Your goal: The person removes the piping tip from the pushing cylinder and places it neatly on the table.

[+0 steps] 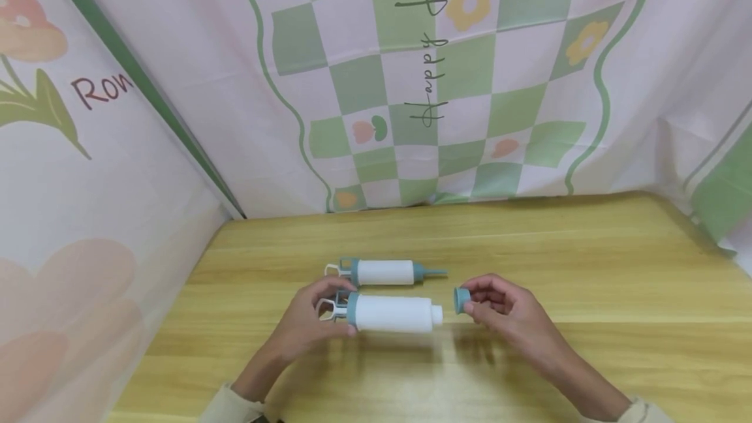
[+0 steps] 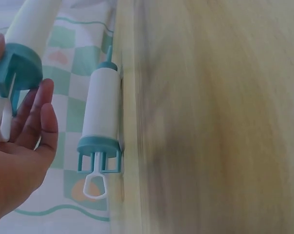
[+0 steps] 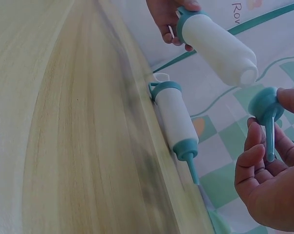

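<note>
My left hand grips a large syringe-like dispenser by its teal end collar, thumb on one side and fingers on the other. The dispenser has a white barrel, a white ring handle within the hand, and a bare white neck pointing right. In my right hand a teal nozzle cap is pinched between thumb and fingers. Its wide mouth faces the neck across a small gap, and its thin spout points back toward the palm. A second dispenser, with its teal nozzle on, lies just beyond the held one.
Both hands work over a wooden table. A patterned cloth hangs along its back edge, and another printed cloth hangs at the left.
</note>
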A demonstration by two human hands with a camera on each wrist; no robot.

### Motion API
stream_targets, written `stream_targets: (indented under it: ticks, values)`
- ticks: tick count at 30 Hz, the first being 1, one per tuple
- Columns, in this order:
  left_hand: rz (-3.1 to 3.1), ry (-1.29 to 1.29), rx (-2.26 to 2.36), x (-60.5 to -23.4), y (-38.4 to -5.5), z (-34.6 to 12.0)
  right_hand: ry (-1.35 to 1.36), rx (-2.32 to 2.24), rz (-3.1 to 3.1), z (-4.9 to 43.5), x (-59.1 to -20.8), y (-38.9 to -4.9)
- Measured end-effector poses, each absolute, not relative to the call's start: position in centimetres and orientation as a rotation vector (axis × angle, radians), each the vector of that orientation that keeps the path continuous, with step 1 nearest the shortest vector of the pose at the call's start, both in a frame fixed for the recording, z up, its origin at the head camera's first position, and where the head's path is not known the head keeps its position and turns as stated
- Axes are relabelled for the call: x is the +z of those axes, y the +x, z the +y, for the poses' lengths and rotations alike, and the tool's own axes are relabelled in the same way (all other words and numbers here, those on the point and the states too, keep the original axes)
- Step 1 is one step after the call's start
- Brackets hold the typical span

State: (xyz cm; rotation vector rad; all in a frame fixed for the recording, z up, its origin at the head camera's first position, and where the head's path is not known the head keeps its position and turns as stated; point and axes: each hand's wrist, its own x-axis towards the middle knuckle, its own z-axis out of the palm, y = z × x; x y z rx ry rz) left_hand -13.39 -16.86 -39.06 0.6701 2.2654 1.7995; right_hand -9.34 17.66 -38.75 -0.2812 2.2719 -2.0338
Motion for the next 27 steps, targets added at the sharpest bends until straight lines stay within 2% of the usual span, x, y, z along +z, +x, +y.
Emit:
stream_targets:
  ticks: [27]
  values:
    - [2.320, 0.706, 1.608, -40.4, -13.7, -17.5, -0.292, -2.051, 2.254, 18.0, -38.8, -9.2]
